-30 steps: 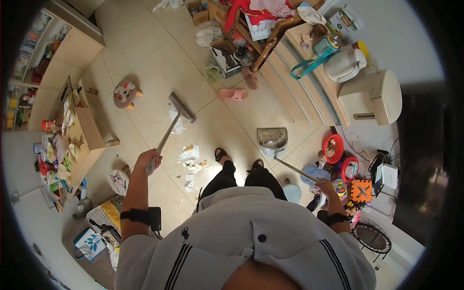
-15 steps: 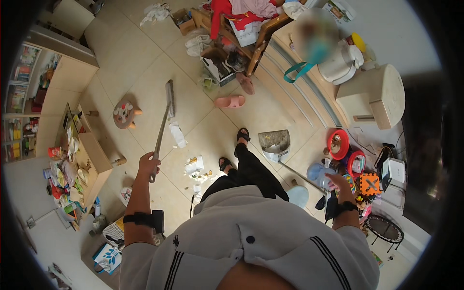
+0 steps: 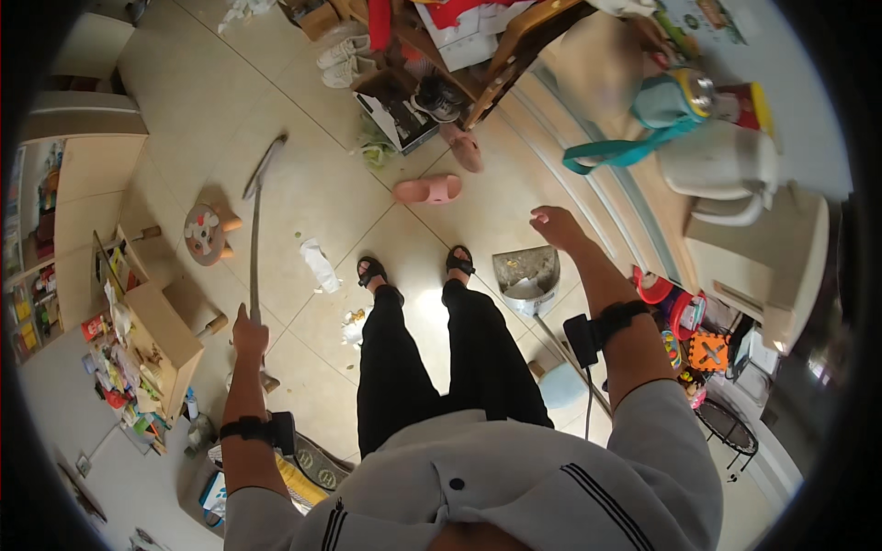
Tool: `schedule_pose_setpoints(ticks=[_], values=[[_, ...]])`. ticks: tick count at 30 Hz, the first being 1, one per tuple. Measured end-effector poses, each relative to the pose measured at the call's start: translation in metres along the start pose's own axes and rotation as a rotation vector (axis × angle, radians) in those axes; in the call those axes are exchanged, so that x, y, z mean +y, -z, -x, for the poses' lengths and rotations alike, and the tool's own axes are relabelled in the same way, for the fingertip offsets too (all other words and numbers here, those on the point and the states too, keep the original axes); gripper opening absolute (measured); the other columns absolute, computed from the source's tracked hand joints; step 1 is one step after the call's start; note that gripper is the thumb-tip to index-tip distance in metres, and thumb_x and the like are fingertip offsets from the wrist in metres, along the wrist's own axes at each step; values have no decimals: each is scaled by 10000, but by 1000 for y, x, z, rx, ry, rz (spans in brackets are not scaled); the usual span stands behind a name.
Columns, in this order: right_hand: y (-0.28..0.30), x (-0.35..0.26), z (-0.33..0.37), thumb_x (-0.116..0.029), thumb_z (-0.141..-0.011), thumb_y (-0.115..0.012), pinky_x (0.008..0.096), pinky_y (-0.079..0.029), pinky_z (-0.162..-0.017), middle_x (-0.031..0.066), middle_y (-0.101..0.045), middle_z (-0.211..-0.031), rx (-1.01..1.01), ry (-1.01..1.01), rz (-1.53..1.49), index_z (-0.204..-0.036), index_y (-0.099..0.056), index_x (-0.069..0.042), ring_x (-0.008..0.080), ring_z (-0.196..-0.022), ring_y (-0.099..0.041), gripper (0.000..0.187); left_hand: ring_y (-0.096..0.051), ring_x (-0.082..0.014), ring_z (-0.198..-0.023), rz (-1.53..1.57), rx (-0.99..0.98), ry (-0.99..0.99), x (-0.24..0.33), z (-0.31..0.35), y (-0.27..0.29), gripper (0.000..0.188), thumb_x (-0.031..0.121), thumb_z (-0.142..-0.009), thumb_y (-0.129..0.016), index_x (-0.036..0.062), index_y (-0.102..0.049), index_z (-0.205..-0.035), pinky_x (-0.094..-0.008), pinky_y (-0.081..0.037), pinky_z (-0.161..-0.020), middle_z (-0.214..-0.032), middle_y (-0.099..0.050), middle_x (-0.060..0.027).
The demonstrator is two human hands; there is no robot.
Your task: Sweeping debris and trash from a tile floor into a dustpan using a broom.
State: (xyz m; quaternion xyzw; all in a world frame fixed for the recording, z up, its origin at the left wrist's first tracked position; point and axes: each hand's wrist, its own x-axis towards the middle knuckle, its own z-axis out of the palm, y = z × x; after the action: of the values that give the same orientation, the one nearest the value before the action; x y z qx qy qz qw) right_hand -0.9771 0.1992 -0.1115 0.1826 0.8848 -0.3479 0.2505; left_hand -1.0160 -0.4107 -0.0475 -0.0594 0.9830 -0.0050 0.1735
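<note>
Left hand (image 3: pixel 250 337)'s wrapped round the near end of the broom (image 3: pixel 255 248), probably for reach. Right hand (image 3: pixel 559 227) hangs near the dustpan (image 3: pixel 506 266), fingers half curled, nothing in it that I can see. Dustpan's on the floor (image 3: pixel 390 253), mouth facing away, presumably so its handle points back. Farther out: paper (image 3: pixel 319 266), an animal-faced stool (image 3: pixel 204 236) crowding the broom, pink slippers (image 3: pixel 428 189) in the way.
</note>
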Motion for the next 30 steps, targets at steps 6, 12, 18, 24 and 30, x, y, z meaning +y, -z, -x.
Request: schedule_pose_setpoints(ticks=[6, 12, 18, 24, 30], values=[[-72, 45, -142, -222, -728, -472, 334, -415, -762, 109, -560, -916, 76, -45, 231, -982, -524, -69, 262, -870, -519, 301, -520, -352, -790, 113, -234, 208, -36, -15, -99, 455, 24, -596, -453, -1, -391, -1046, -389, -417, -690, -855, -523, -223], [-165, 103, -285, -189, -743, -439, 344, -400, -782, 133, -527, -986, 217, -33, 372, -1026, -496, -71, 292, -910, -497, 312, -550, -202, -497, 223, -492, 484, -138, -10, -256, 150, 15, -546, -587, 6, -505, -672, -308, -445, -427, -585, -539, -92], [-220, 100, -393, -197, -776, -385, 366, -383, -780, 166, -513, -988, 178, -16, 233, -1023, -491, -72, 303, -913, -492, 296, -569, -209, -562, 150, -576, 875, -160, -19, -343, 226, 105, -560, -654, -36, -564, -711, -327, -442, -470, -635, -578, -114], [-211, 74, -414, -299, -721, -476, 364, -417, -694, 174, -549, -869, 140, 182, 487, -952, -500, -63, 315, -830, -520, 331, -575, -265, -632, 320, -327, 886, -105, -11, -340, 245, 165, -616, -590, -46, -561, -736, -380, -432, -540, -663, -581, -143], [-206, 80, -411, -364, -474, -668, 373, -423, -625, 143, -556, -736, 182, 57, 277, -802, -508, -42, 293, -723, -539, 487, -574, -268, -633, 290, -312, 906, -104, -14, -346, 245, 167, -616, -587, -45, -562, -737, -382, -432, -541, -665, -581, -145]])
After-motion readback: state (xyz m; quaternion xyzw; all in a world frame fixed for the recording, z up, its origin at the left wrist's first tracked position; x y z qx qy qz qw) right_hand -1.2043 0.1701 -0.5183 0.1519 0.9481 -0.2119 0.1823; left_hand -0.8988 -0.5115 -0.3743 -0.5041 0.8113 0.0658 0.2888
